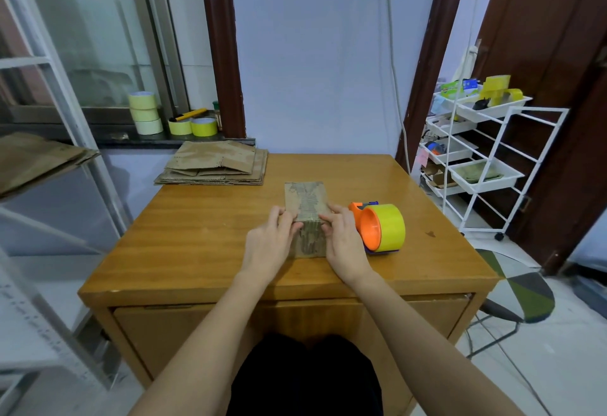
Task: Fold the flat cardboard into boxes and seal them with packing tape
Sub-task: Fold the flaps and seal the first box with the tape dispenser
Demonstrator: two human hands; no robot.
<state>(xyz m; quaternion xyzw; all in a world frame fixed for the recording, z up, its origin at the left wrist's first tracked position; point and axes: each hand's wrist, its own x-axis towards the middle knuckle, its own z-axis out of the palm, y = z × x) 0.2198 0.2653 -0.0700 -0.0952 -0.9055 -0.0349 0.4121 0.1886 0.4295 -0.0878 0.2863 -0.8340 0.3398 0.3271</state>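
Observation:
A small folded cardboard box [307,200] stands in the middle of the wooden table [197,235], its top covered with tape. My left hand [271,244] holds the box's left side, fingers curled at the near top edge. On the right side my right hand [343,241] does the same, fingertips pressing the near top edge. An orange tape dispenser [377,226] with a yellow roll stands on the table just right of my right hand. A stack of flat cardboard [215,164] lies at the table's far left corner.
Several tape rolls [146,113] sit on the window ledge behind the table. More flat cardboard [36,156] lies on a shelf at the left. A white wire cart [483,159] with trays stands to the right, and a chair [522,294] sits near the table's right side.

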